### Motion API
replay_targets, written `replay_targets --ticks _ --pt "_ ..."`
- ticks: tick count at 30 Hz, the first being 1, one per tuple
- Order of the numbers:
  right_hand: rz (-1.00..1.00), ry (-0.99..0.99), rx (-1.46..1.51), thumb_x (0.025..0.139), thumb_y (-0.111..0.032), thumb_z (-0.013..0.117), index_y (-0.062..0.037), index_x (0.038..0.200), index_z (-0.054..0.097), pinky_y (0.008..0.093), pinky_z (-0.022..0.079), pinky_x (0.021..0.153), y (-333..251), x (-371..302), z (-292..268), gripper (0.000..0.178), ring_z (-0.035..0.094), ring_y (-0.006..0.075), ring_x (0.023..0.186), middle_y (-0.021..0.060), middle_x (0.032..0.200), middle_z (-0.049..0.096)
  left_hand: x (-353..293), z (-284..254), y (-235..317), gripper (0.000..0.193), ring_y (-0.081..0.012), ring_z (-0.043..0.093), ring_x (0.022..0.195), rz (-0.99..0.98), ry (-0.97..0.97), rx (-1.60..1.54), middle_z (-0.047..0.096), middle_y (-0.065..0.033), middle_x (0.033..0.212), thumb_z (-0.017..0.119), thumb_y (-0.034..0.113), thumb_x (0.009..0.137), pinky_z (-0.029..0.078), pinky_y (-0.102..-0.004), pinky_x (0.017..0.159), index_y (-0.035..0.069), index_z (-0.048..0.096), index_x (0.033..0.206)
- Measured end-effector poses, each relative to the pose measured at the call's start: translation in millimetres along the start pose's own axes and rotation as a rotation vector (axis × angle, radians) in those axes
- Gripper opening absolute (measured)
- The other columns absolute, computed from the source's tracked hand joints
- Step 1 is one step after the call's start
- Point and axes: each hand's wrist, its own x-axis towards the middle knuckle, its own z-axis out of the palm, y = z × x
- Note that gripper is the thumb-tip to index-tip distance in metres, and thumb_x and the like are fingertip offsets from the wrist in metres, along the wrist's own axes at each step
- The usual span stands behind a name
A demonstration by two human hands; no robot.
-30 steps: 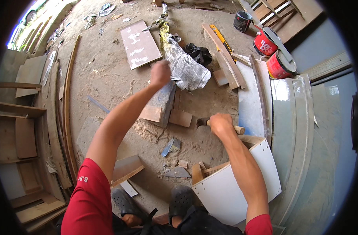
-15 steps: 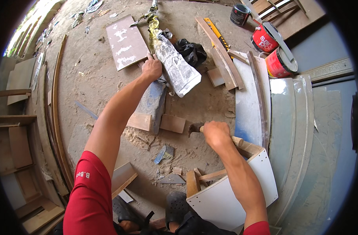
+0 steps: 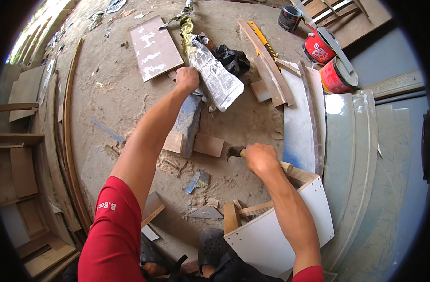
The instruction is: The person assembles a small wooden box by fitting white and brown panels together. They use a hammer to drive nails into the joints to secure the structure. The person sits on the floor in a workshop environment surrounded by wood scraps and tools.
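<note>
My right hand [image 3: 262, 159] is wrapped around the wooden handle of the hammer [image 3: 234, 152], right of centre in the frame. The hammer's metal head points left; the handle end projects to the right of my fist, above the white box [image 3: 281, 230] at lower right.

My left hand [image 3: 187, 79] is curled at the lower right corner of the patchy board [image 3: 156, 48], upper centre-left of the frame. I cannot tell whether its fingers grip anything.

The board shows white patches on a brownish face. Just right of my left hand lies a crumpled grey-white bag [image 3: 215, 77], with black plastic [image 3: 231, 59] beside it. Below that hand, a blue-grey block [image 3: 191, 127] rests on the floor [image 3: 116, 84], near a small wood piece [image 3: 209, 144]. Two red cans [image 3: 317, 46] stand at upper right.
</note>
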Motion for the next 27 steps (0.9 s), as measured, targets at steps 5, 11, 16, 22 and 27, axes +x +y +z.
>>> replay_targets --ticks 5,11,16,22,27 --pt "0.034 -0.066 -0.061 0.082 -0.009 0.068 -0.0109 0.096 0.079 0.0364 0.057 0.075 -4 1 -3 0.017 0.074 0.0259 0.095 0.0088 0.099 0.076 4 -6 -9 0.024 -0.0394 0.070 0.101 0.029 -0.018 -0.053 0.071 -0.0245 0.106 0.055 0.010 0.088 0.057 -0.0452 0.086 0.001 0.076 0.098" --pt "0.014 -0.015 -0.020 0.080 -0.008 0.068 -0.0100 0.095 0.079 0.0372 0.057 0.075 -4 -2 -3 0.018 0.074 0.0262 0.095 0.0095 0.100 0.076 7 -14 -19 0.026 -0.0404 0.069 0.103 -0.033 0.015 -0.105 0.071 -0.0243 0.108 0.055 0.011 0.085 0.055 -0.0463 0.088 0.001 0.074 0.100" --pt "-0.028 0.018 0.052 0.076 -0.003 0.067 -0.0028 0.089 0.076 0.0404 0.058 0.075 -1 -2 -1 0.017 0.073 0.0319 0.090 0.0177 0.094 0.074 20 -18 -17 0.030 -0.0374 0.068 0.108 -0.180 -0.074 -0.138 0.071 -0.0220 0.112 0.062 0.016 0.082 0.055 -0.0434 0.091 0.004 0.073 0.108" --pt "-0.013 -0.014 0.027 0.078 -0.005 0.066 -0.0035 0.091 0.077 0.0397 0.058 0.076 1 0 -2 0.017 0.074 0.0309 0.090 0.0170 0.094 0.075 24 -18 -21 0.032 -0.0362 0.067 0.111 -0.220 -0.113 -0.179 0.071 -0.0202 0.114 0.070 0.019 0.078 0.054 -0.0416 0.092 0.004 0.074 0.106" --pt "0.016 -0.019 0.022 0.078 -0.006 0.068 -0.0060 0.093 0.078 0.0386 0.058 0.076 -1 1 -4 0.018 0.074 0.0293 0.092 0.0146 0.097 0.075 32 -14 -33 0.032 -0.0333 0.072 0.097 -0.178 -0.149 -0.217 0.073 -0.0191 0.106 0.073 0.022 0.076 0.056 -0.0384 0.087 0.003 0.074 0.102"
